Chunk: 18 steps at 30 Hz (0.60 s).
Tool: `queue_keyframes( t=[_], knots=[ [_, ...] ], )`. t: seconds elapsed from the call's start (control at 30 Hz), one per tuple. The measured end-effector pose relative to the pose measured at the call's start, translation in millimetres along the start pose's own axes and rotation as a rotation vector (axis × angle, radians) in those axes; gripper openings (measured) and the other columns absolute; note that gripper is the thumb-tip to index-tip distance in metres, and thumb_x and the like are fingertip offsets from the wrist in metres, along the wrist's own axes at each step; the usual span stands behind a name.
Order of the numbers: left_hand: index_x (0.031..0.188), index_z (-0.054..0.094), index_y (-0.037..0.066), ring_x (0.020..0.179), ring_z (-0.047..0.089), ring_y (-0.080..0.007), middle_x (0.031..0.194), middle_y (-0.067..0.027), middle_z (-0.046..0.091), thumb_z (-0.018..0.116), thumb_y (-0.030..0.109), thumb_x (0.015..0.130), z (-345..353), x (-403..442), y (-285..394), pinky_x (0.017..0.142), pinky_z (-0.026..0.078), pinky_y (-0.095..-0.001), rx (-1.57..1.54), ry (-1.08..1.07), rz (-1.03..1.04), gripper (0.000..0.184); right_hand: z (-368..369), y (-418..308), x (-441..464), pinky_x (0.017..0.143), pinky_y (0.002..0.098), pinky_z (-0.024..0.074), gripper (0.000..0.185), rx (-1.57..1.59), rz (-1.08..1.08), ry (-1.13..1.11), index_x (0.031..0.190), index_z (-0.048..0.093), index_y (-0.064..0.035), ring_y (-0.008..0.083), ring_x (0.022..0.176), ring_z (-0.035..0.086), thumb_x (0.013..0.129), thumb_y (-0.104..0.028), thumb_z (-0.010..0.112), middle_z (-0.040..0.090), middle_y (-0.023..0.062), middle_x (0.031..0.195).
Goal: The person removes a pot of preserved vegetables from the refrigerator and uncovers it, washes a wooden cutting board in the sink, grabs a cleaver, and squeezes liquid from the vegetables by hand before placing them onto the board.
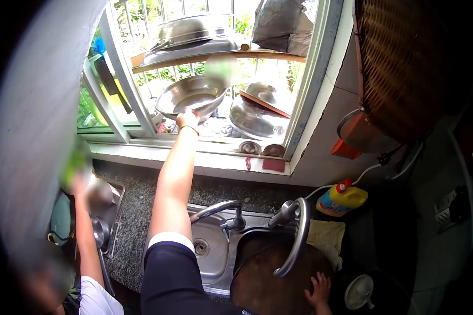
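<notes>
My left arm, in a dark sleeve, stretches through the open window. My left hand (187, 117) is closed on the near rim of a wide metal basin (169, 101), which is tilted on the ledge behind the window. At the lower right, my right hand (319, 290) lies with its fingers apart at the edge of a large dark brown round board (270, 281). That board covers part of the sink (211, 265), beneath the curved faucet (304, 231).
A co-worker's arm (88, 252) reaches along the left counter near metal pans. Beyond the window are stacked basins (192, 31) and metal lids (255, 118). A yellow bottle (347, 199) stands right of the sink; a woven basket (399, 63) hangs on the right wall.
</notes>
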<state>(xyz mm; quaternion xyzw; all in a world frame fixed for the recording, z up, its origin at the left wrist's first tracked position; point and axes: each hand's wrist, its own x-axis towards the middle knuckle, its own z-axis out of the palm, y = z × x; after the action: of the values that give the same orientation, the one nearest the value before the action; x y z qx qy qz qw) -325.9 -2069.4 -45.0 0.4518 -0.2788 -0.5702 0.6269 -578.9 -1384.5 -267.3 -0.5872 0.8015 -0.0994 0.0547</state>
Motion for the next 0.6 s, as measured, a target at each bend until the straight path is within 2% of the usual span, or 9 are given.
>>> queue_keyframes(
  t=[0.07, 0.1, 0.17, 0.3, 0.37, 0.4, 0.43, 0.47, 0.6],
  knots=[
    [0.122, 0.039, 0.002, 0.118, 0.035, -0.0246, 0.125, -0.0099, 0.04, 0.054, 0.024, 0.086, 7, -1, -1, 0.095, 0.035, -0.0485, 0.112, -0.288, -0.002, 0.044, -14, -14, 8, 0.091, 0.0483, 0.0343, 0.056, -0.104, -0.093, 0.117, 0.111, 0.049, -0.0078, 0.0328, 0.107, 0.044, 0.064, -0.033, 0.067, 0.047, 0.0141, 0.111],
    [0.129, 0.028, 0.005, 0.125, 0.029, -0.0255, 0.133, -0.0087, 0.033, 0.053, 0.025, 0.086, 14, 0, -4, 0.101, 0.026, -0.0508, 0.131, -0.238, -0.026, 0.053, -13, -12, 11, 0.091, 0.0483, 0.0343, 0.056, -0.101, -0.09, 0.119, 0.111, 0.049, -0.0078, 0.0328, 0.107, 0.044, 0.064, -0.033, 0.067, 0.047, 0.0141, 0.111],
    [0.134, 0.018, 0.004, 0.128, 0.026, -0.0268, 0.136, -0.0103, 0.03, 0.054, 0.025, 0.085, 11, 8, -3, 0.104, 0.018, -0.0515, 0.205, -0.393, 0.019, 0.064, -9, -10, 13, 0.091, 0.0486, 0.0352, 0.054, 0.176, 0.003, 0.071, 0.11, 0.05, -0.0076, 0.0339, 0.105, 0.045, 0.064, -0.032, 0.066, 0.048, 0.0144, 0.109],
    [0.134, 0.016, 0.001, 0.128, 0.026, -0.0268, 0.138, -0.0134, 0.028, 0.057, 0.026, 0.084, -4, 6, -2, 0.105, 0.011, -0.0502, 0.299, -0.438, 0.016, 0.069, -23, -16, 12, 0.091, 0.0487, 0.0349, 0.055, 0.101, 0.021, 0.001, 0.11, 0.05, -0.0074, 0.0344, 0.106, 0.044, 0.064, -0.032, 0.066, 0.048, 0.0147, 0.11],
    [0.124, 0.025, -0.013, 0.112, 0.044, -0.0226, 0.124, -0.0205, 0.042, 0.064, 0.023, 0.079, -14, 7, -9, 0.092, 0.039, -0.0312, 0.436, -0.325, 0.092, 0.07, -27, -18, 11, 0.092, 0.0491, 0.0345, 0.057, 0.059, -0.054, 0.09, 0.111, 0.049, -0.0072, 0.0342, 0.107, 0.043, 0.064, -0.033, 0.066, 0.047, 0.0147, 0.112],
    [0.119, 0.035, -0.011, 0.1, 0.053, -0.0224, 0.115, -0.0197, 0.05, 0.066, 0.025, 0.077, -25, 25, -16, 0.082, 0.045, -0.0315, 0.456, -0.477, 0.122, 0.063, -35, -24, 12, 0.092, 0.0491, 0.0345, 0.057, 0.065, -0.079, 0.077, 0.111, 0.049, -0.0072, 0.0342, 0.107, 0.043, 0.064, -0.033, 0.066, 0.047, 0.0147, 0.112],
    [0.111, 0.046, -0.007, 0.087, 0.057, -0.0209, 0.1, -0.0153, 0.058, 0.064, 0.024, 0.078, -14, -49, 17, 0.072, 0.049, -0.0313, 0.654, -0.332, 0.16, 0.049, -46, -33, 16, 0.088, 0.0484, 0.0367, 0.05, -0.042, -0.115, 0.149, 0.105, 0.051, -0.0067, 0.0349, 0.102, 0.045, 0.065, -0.032, 0.065, 0.049, 0.0153, 0.106],
    [0.107, 0.052, -0.002, 0.083, 0.058, -0.0189, 0.092, -0.0111, 0.06, 0.061, 0.022, 0.079, -28, -27, 3, 0.071, 0.048, -0.0328, 0.63, -0.537, 0.18, 0.037, -52, -37, 22, 0.083, 0.0478, 0.039, 0.043, -0.141, -0.173, 0.22, 0.098, 0.052, -0.0062, 0.0355, 0.097, 0.047, 0.065, -0.031, 0.064, 0.05, 0.0159, 0.1],
    [0.109, 0.055, 0.0, 0.095, 0.055, -0.0237, 0.102, -0.0173, 0.059, 0.064, 0.029, 0.074, -48, -95, 20, 0.08, 0.044, -0.035, 0.96, -0.661, 0.259, 0.046, -34, -35, 38, 0.068, 0.0461, 0.0388, 0.026, 0.255, -0.073, 0.129, 0.078, 0.049, -0.0054, 0.0381, 0.079, 0.047, 0.067, -0.026, 0.061, 0.049, 0.0173, 0.081]
  ],
)
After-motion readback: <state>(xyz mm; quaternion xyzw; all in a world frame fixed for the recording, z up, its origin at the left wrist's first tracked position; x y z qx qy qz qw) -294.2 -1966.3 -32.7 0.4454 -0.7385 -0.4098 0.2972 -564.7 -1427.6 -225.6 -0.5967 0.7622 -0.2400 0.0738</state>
